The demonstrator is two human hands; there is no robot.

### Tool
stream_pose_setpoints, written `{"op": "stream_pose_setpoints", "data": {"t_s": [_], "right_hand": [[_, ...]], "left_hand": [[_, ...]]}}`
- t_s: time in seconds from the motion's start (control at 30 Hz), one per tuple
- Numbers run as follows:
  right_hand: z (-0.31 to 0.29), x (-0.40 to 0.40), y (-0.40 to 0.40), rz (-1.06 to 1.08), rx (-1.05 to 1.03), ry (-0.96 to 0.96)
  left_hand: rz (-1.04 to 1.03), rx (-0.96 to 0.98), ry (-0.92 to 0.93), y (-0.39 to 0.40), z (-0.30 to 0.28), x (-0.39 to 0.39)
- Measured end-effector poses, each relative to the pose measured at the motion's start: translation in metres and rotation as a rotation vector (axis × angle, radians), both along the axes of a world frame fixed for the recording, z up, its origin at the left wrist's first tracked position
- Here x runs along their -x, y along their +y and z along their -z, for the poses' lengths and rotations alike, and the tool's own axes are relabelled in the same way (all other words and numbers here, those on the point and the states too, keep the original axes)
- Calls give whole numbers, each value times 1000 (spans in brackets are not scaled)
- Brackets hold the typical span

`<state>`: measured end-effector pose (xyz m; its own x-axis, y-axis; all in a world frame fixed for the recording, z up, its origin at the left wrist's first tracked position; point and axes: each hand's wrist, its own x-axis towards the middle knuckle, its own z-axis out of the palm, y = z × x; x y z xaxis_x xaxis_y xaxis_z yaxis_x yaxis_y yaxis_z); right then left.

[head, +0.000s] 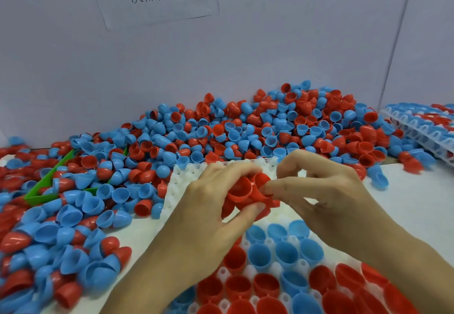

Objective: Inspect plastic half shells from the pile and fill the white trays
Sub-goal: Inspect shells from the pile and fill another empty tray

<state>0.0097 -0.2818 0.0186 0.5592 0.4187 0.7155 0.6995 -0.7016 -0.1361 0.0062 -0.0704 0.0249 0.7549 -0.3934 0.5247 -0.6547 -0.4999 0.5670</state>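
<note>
Left hand [208, 205]: fingers curl round red shells [242, 191].
Right hand [329, 198]: fingers pinch the same shells.
Tray [177, 186]: under hands.
Pile [221, 132]: at 12 o'clock.

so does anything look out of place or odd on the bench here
One thing: a green tray at the left lies half buried under the pile of loose shells, with shells spilling over its rim. Otherwise, both hands hold red shells above the white tray.
</note>
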Motion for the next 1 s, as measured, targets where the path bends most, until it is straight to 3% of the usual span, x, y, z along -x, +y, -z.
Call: {"op": "stream_pose_setpoints", "data": {"t_s": [0.13, 0.43, 0.6, 0.67, 0.77, 0.87, 0.93, 1.0], "right_hand": [[-3, -6, -5, -4, -183, 28], [-3, -14, -21, -148, -565, 457], [-5, -15, -20, -192, -597, 565], [-5, -15, -20, -186, -601, 585], [-5, -13, -20, -163, -604, 590], [-4, -11, -18, -100, -577, 557], [-4, -10, -15, -67, -565, 538], [-4, -8, -13, -49, -537, 519]], "left_hand": [[-4, 87, 100, 4, 0, -6], [-105, 303, 142, 26, -11, -19], [-108, 426, 189, 25, -9, -20], [-150, 541, 306, 27, -8, -25], [-253, 773, 652, 31, -16, -40], [-150, 1155, 962, 34, -20, -38], [-25, 1298, 1022, 37, -20, -30], [0, 1298, 1000, 40, -19, -23]]}}
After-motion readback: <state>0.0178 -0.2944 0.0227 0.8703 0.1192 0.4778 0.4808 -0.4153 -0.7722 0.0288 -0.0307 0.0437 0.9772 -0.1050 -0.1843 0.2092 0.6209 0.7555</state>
